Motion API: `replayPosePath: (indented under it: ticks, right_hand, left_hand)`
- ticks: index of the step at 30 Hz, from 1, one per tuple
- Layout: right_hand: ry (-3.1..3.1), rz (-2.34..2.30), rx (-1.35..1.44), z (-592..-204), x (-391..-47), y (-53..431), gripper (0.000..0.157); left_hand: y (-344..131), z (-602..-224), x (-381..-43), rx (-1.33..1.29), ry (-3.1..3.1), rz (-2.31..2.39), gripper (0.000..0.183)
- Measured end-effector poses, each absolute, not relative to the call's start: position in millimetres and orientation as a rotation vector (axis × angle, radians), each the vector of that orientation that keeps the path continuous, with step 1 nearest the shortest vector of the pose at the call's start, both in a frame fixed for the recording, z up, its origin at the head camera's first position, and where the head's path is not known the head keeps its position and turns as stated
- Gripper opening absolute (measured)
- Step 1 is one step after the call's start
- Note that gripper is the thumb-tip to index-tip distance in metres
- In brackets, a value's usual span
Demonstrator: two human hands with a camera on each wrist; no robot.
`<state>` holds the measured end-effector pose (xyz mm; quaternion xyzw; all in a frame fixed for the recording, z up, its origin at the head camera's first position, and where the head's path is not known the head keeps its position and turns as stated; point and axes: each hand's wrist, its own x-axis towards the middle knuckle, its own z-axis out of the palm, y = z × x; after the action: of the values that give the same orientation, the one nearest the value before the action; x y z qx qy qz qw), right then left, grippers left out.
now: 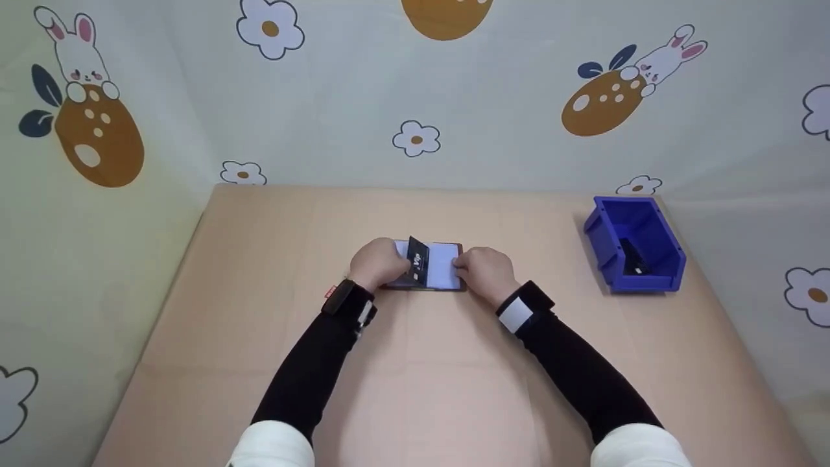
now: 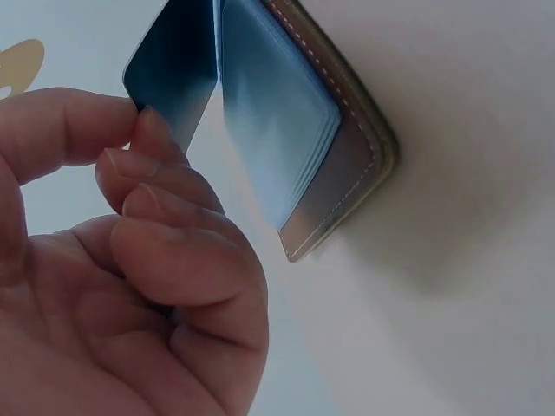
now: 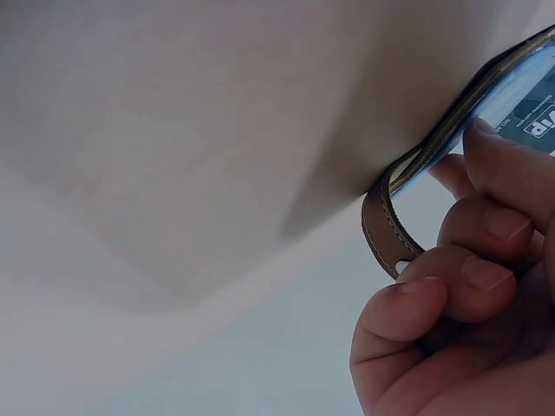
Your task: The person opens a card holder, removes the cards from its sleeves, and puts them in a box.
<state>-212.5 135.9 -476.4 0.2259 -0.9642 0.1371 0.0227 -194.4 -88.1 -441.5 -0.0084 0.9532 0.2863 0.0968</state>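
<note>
A brown stitched card holder (image 1: 443, 289) lies spread on the table, its translucent sleeves (image 2: 277, 113) showing. Over its middle a black card (image 1: 418, 261) marked "Vip" stands tilted. My left hand (image 1: 378, 263) pinches the edge of this card between thumb and finger, the other fingers curled below. At the holder's right side is my right hand (image 1: 487, 272), its thumb and forefinger pinching the edge of the sleeves there. In the right wrist view, a brown strap (image 3: 381, 230) with a snap loops out from the holder beside my curled fingers.
A blue plastic bin (image 1: 642, 283) with a black object (image 1: 633, 258) inside stands at the table's back right. The table (image 1: 428, 389) has a light tan covering. Behind it hangs a patterned cloth (image 1: 337, 117) with rabbits and flowers.
</note>
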Motion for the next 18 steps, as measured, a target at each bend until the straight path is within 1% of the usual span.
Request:
replayPosePath:
  ticks: [7, 18]
  right_hand:
    - [-2.975, 0.421, 0.708, -477, -212, 136, 0.012]
    - [-2.97, 0.412, 0.698, -478, -212, 135, 0.015]
  left_hand:
    - [-95, -435, -194, -0.036, 2.813, 0.916, 0.033]
    - [-104, -411, -193, -0.022, 2.788, 1.1, 0.039]
